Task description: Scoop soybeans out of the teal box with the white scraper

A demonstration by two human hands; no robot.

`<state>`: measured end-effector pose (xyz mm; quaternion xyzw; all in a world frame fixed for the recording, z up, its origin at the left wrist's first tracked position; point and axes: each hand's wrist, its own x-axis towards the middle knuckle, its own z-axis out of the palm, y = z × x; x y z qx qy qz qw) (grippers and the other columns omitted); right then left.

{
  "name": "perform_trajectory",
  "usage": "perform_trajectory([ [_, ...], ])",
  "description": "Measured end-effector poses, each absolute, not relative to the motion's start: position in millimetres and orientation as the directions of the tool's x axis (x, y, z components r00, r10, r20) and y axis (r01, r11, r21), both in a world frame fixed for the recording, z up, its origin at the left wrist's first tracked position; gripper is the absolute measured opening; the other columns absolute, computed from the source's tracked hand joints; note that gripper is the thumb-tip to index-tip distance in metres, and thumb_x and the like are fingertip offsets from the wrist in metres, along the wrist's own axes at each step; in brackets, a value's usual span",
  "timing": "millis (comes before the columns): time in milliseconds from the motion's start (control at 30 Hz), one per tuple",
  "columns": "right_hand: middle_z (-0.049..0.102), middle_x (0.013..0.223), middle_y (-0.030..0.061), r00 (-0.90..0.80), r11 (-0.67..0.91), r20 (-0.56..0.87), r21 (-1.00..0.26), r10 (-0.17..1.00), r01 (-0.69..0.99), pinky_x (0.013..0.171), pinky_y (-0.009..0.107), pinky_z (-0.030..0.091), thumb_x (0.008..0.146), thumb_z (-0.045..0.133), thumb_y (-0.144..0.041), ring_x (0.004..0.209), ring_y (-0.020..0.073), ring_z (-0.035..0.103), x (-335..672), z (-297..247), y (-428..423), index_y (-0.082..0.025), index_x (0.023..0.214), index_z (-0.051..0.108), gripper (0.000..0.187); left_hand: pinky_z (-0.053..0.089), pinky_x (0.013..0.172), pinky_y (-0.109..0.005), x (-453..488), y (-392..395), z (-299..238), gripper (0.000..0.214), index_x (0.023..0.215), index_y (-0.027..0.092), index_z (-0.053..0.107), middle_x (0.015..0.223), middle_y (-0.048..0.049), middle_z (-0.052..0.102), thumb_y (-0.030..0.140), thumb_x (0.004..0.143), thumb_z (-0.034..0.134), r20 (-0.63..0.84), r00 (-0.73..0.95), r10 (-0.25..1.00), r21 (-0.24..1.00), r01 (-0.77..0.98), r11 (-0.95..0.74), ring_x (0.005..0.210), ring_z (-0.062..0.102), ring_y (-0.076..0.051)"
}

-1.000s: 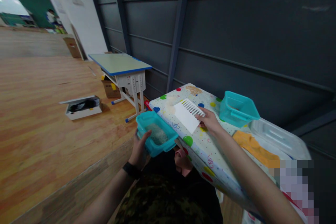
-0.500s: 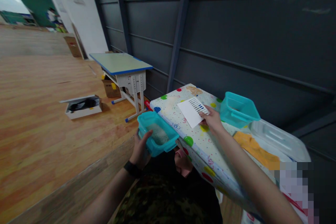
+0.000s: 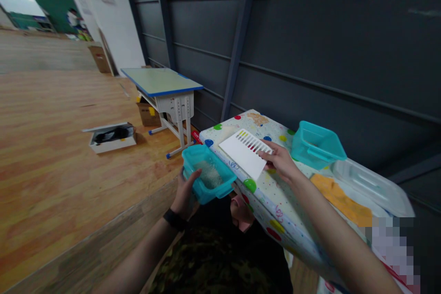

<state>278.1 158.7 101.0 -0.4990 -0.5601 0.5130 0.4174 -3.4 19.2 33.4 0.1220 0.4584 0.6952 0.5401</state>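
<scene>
My left hand grips the near wall of a teal plastic tub holding white grains, pressed against the left edge of the table with the dotted cloth. My right hand pinches the edge of a white flat scraper with slots, tilted over the cloth close to the tub. A second teal tub stands on the table beyond my right hand.
An orange cloth and a clear plastic lid lie on the right of the table. A blue-edged desk stands further back, with an open shoe box on the wooden floor. A grey panel wall runs behind.
My right hand has drawn the white scraper across the cloth toward the tub and tilted it up. The left hand keeps the tub at the table edge.
</scene>
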Motion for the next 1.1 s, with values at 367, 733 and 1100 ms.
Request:
perform_trajectory([
  [367, 0.085, 0.100, 0.0036, 0.037, -0.060, -0.055, -0.987, 0.998, 0.148, 0.062, 0.036, 0.070, 0.076, 0.084, -0.023, 0.076, 0.0230, 0.079, 254, 85, 221, -0.026, 0.139, 0.076, 0.063, 0.073, 0.102, -0.045, -8, 23, 34, 0.080, 0.149, 0.031, 0.063, 0.150, -0.0124, 0.080, 0.031, 0.080, 0.103, -0.352, -0.398, 0.847, 0.769, -0.639, 0.019, 0.136, 0.079, -0.034],
  [733, 0.087, 0.104, 0.0063, -0.238, -0.068, -0.099, -0.988, 0.966, 0.136, 0.058, 0.031, 0.068, 0.076, 0.090, -0.023, 0.079, 0.0235, 0.081, 255, 92, 195, -0.024, 0.135, 0.082, 0.060, 0.070, 0.109, -0.044, -12, 24, 32, 0.072, 0.155, 0.031, 0.061, 0.159, -0.0119, 0.076, 0.030, 0.091, 0.095, -0.317, -0.404, 0.858, 0.788, -0.616, 0.000, 0.137, 0.078, -0.031],
  [1100, 0.085, 0.092, 0.0025, -0.011, -0.079, -0.080, -0.993, 0.997, 0.083, 0.052, 0.028, 0.062, 0.072, 0.088, -0.023, 0.070, 0.0214, 0.077, 247, 91, 191, -0.021, 0.135, 0.078, 0.063, 0.069, 0.112, -0.046, -13, 26, 28, 0.077, 0.159, 0.032, 0.059, 0.162, -0.0112, 0.074, 0.029, 0.091, 0.095, -0.309, -0.404, 0.861, 0.781, -0.624, -0.013, 0.142, 0.076, -0.031],
])
